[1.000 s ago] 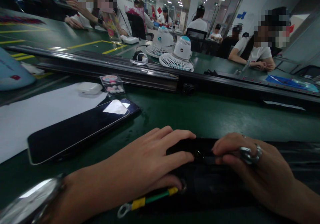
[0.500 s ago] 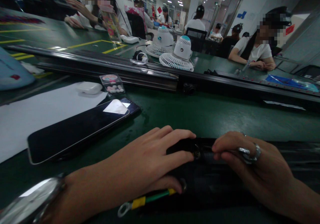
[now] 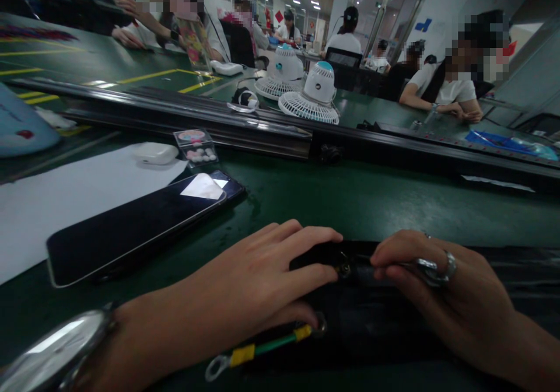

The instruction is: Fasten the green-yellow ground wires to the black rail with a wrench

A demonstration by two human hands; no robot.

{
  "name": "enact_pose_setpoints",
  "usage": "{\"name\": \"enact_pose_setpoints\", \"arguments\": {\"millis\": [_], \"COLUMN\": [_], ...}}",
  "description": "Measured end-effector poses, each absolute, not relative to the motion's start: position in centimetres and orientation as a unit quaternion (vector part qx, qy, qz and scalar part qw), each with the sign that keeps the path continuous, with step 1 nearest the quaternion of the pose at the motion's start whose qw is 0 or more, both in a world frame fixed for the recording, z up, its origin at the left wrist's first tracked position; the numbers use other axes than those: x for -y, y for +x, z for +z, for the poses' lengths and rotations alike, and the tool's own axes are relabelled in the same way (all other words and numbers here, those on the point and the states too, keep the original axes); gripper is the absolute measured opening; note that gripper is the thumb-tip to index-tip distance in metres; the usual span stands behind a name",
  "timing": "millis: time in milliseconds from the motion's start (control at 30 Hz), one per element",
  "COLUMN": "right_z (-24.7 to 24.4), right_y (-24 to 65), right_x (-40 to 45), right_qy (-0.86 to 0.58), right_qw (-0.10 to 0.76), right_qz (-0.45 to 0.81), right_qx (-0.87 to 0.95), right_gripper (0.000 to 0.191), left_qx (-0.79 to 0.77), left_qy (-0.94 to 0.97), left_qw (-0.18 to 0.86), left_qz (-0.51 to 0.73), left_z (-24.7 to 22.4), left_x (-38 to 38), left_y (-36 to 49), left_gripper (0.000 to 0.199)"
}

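A dark black part (image 3: 385, 316) lies on the green table under both hands. My left hand (image 3: 271, 269) rests over its left end with fingers spread, the index fingertip beside a small round metal fitting (image 3: 345, 268). Below the left thumb is a short green wire with yellow sleeves (image 3: 280, 342), its ring terminal (image 3: 216, 367) pointing left; the thumb is close to the wire's other end at a round hole. My right hand (image 3: 437, 287) is closed in a pinch on a thin metal tool (image 3: 426, 266), whose tip reaches left toward the fitting; its exact kind is unclear.
Left of my hands lie a phone (image 3: 140, 223), a white paper sheet (image 3: 35, 211), a white earbud case (image 3: 155, 153) and a small clear box (image 3: 196, 147). Long black rails (image 3: 219, 126) cross behind. Two white fans (image 3: 308, 97) stand beyond; other people sit farther back.
My left thumb has drawn back slightly, showing more of the wire's yellow sleeve and the hole. Both hands otherwise keep nearly the same place.
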State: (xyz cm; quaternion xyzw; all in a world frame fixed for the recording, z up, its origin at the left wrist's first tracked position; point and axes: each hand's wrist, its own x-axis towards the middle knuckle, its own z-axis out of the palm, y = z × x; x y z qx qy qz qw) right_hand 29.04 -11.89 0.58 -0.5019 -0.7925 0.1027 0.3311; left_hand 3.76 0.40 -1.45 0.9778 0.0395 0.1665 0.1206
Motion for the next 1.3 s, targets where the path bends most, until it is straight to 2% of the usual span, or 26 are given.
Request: {"name": "enact_pose_setpoints", "arguments": {"millis": [133,367,567,800,1033,1300], "right_z": [0.66,0.66,0.72,0.62,0.72,0.78], "right_y": [29.03,28.96,29.01,28.98,29.02,28.86], "right_x": [11.87,11.76,11.92,11.86,11.81,11.75], "right_qy": [-0.501,-0.505,-0.501,-0.502,-0.505,-0.505], "right_qw": [0.329,0.329,0.330,0.326,0.325,0.326], "right_qz": [0.105,0.094,0.093,0.099,0.092,0.074], "right_qx": [0.794,0.792,0.795,0.795,0.794,0.796], "right_gripper": [0.014,0.014,0.014,0.015,0.014,0.015], "left_qx": [-0.042,-0.045,-0.040,-0.049,-0.033,-0.045], "left_qy": [0.979,0.975,0.979,0.976,0.978,0.975], "left_qw": [0.115,0.121,0.117,0.119,0.124,0.127], "left_qz": [0.163,0.179,0.163,0.177,0.162,0.175], "left_z": [-1.32,-1.60,-1.45,-1.47,-1.74,-1.76], "left_x": [-0.40,-0.33,-0.42,-0.23,-0.52,-0.19], "left_y": [3.75,3.83,3.75,3.82,3.77,3.87], "left_gripper": [0.043,0.034,0.041,0.030,0.043,0.035]}}
